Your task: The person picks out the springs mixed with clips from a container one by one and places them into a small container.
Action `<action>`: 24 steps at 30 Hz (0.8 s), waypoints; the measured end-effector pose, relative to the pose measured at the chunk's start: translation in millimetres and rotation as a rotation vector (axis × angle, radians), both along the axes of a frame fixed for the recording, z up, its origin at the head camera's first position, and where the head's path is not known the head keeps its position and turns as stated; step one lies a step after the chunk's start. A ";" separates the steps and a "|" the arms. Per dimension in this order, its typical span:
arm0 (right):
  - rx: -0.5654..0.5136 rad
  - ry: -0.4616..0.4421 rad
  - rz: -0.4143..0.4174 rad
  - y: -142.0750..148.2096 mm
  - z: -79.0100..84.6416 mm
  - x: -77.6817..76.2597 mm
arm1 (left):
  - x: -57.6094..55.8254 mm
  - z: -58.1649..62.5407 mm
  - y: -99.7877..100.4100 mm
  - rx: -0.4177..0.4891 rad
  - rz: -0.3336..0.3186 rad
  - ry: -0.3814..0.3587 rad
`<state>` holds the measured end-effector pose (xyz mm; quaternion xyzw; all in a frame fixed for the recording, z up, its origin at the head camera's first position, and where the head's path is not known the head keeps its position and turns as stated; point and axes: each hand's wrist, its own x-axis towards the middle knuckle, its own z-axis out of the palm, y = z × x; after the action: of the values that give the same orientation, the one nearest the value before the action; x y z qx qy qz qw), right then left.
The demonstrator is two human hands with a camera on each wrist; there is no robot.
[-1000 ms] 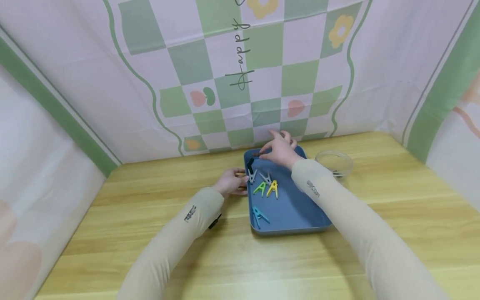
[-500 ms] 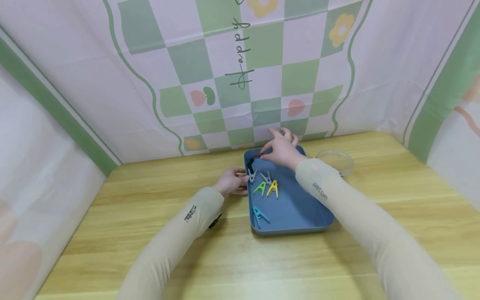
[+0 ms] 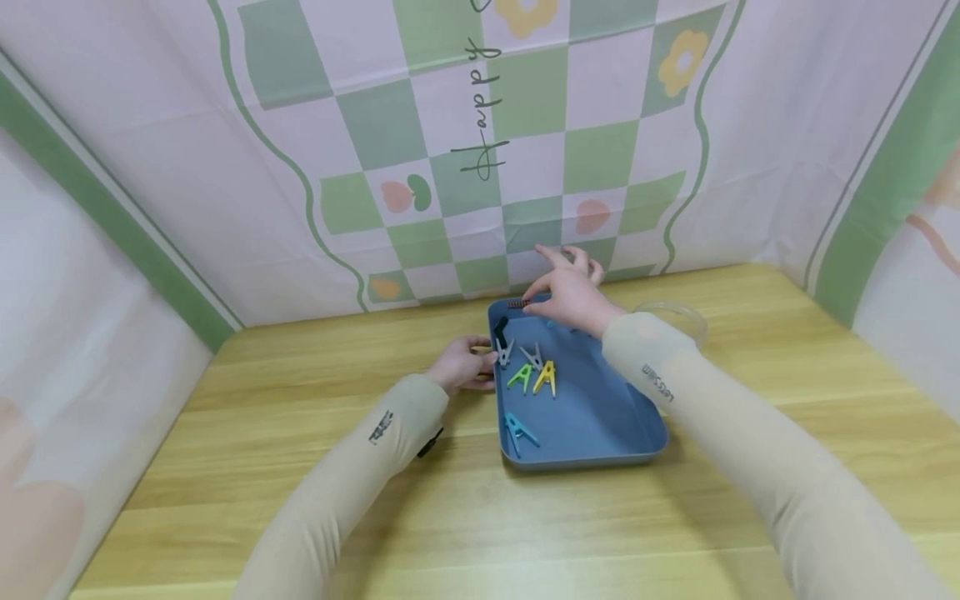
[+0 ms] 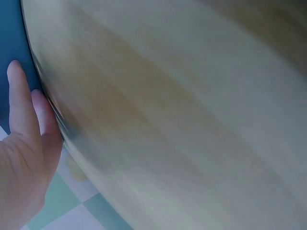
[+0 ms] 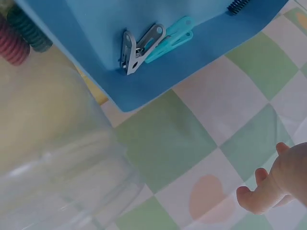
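Observation:
My right hand (image 3: pixel 573 296) reaches over the far rim of a blue tray (image 3: pixel 592 417). Its thumb and index finger pinch the end of a dark, brownish coiled hair tie (image 3: pixel 517 304) by the far wall. The right wrist view shows that coiled hair tie (image 5: pixel 237 5) at its top edge, with the hand's other fingers (image 5: pixel 259 194) spread lower right. My left hand (image 3: pixel 461 365) touches the tray's left side; in the left wrist view its fingers (image 4: pixel 21 100) lie straight along the blue wall. Inside are grey, green (image 3: pixel 521 377), yellow (image 3: pixel 547 377) and turquoise (image 3: pixel 519 429) clothespins.
A black piece (image 3: pixel 501 332) leans by the tray's left wall. To the right stands a clear round dish (image 3: pixel 693 321), holding red (image 5: pixel 12 45) and green (image 5: pixel 31 28) coils. A checkered cloth (image 3: pixel 525 167) hangs directly behind the wooden table (image 3: pixel 337 500).
My right hand has shifted slightly up and its wrist rightward, the coiled hair tie rising a little with the fingertips. Turquoise pieces now show beneath it. The left hand and tray have stayed put.

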<state>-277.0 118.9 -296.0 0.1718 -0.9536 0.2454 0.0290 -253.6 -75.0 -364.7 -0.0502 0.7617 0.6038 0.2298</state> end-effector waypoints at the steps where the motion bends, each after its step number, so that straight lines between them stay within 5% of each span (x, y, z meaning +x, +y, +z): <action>1: -0.004 0.001 0.002 0.4 0.6 0.5 | 0.2 -0.1 0.1 0.000 0.002 0.000; 24: -0.037 0.039 -0.023 23.8 21.1 13.8 | 2.0 -0.9 -0.2 0.019 -0.006 0.022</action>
<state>-263.2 142.7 -274.8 0.1652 -0.9500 0.2594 0.0536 -251.6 -75.2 -365.6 -0.0393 0.7586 0.6107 0.2237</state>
